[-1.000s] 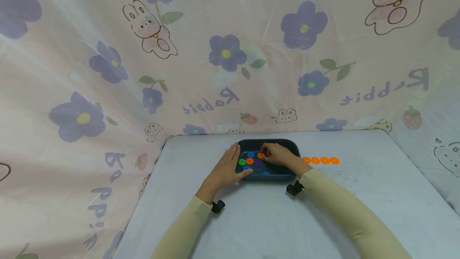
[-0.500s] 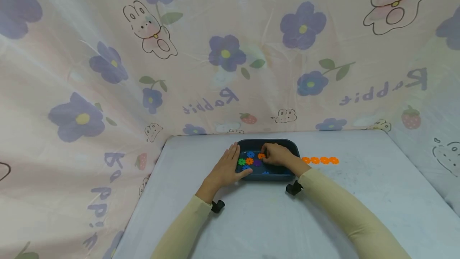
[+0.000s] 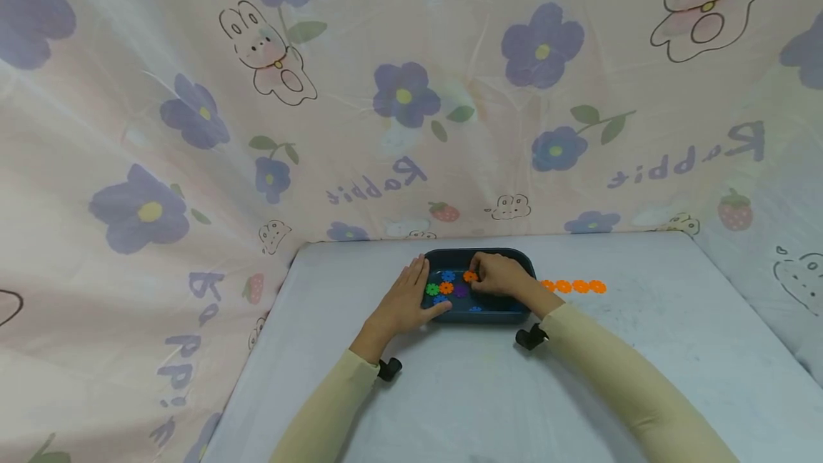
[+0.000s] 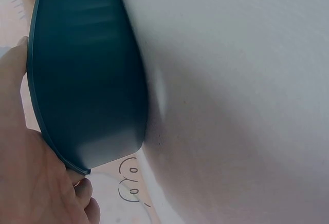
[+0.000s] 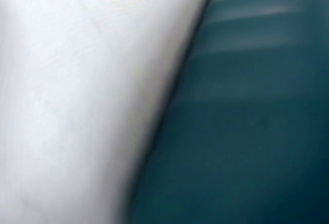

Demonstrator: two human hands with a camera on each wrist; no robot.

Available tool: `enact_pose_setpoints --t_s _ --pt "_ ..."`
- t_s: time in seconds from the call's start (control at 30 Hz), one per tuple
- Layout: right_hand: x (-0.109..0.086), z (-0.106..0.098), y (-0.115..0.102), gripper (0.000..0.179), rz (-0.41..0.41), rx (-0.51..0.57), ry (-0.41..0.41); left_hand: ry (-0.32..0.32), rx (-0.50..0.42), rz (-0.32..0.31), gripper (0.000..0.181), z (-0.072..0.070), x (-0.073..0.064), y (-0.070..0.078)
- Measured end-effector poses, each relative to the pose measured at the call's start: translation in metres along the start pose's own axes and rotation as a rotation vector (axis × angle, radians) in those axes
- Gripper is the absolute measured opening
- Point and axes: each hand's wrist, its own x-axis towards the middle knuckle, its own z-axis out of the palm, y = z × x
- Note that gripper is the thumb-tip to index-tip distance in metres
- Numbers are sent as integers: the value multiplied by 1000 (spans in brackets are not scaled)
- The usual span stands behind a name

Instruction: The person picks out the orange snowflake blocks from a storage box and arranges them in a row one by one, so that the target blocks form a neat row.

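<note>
1. While a pale pink hanging sheet point(image 3: 463, 163) printed with purple flowers and rabbits fills the background, a white-covered worktop point(image 3: 398, 406) stretches out in front of it.
2. Toward the far edge sits a dark teal, round-cornered rectangular tray point(image 3: 482, 318), probably plastic. It looks stiff and light enough to slide if nudged, so its rim or an end wall is the place to steady it.
3. At the tray's left end rests the left hand point(image 3: 409, 299), its fingers extended and the thumb spread wide to the front rim; it holds no small piece.
4. Over the tray's right side reaches the right hand point(image 3: 498, 276), thumb and fingers drawn narrow, pinching an orange flower-shaped piece point(image 3: 470, 276) inside the tray. Whether that piece is off the tray floor, I cannot tell.
5. Beside the tray, to its right, lies a straight row of orange flower-shaped pieces point(image 3: 581, 286).
6. Inside, mostly toward the left, lie a green flower-shaped piece point(image 3: 433, 289), a second orange one point(image 3: 446, 288), a purple one point(image 3: 461, 290) and several blue ones point(image 3: 448, 276). All seem thin, stiff, very light and perhaps slick; opposite notched edges should give the best hold.
</note>
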Motion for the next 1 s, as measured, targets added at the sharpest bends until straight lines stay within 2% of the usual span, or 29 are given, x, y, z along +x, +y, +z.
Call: enact_pose_setpoints --t_s 0.37,0.5,1.0 --pt "-21 -21 -9 36 -46 -13 71 -5 8 -5 113 1 0 -1" --pt "-31 -29 -9 36 -36 -18 87 -6 6 -10 113 2 1 -1" --pt "-70 -64 11 33 -21 -10 153 3 9 -9 114 1 0 0"
